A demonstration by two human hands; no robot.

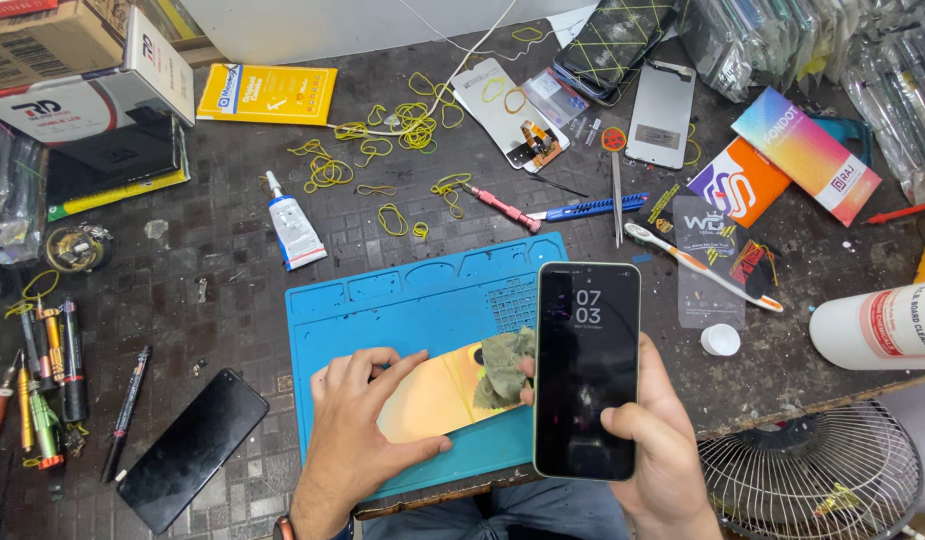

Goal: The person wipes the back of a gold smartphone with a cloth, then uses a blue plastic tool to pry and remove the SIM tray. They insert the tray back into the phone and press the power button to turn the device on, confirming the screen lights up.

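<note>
My right hand grips the lit smartphone; my left hand lies open, pressing the iridescent back cover, cleaning cloth beside it.

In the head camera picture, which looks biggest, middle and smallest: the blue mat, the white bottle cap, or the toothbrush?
1. The blue mat looks biggest by far.
2. The toothbrush comes next, long and thin.
3. The white bottle cap looks smallest.
All three lie on the same table, so nearness changes little.

phone: glossy black glass, pale smooth frame | back panel: smooth, sheeny orange-gold | cloth: rough olive fabric | mat: matt blue rubbery | counter: dull, scuffed, dark | rubber bands: yellow | fan guard: metal wire
</note>
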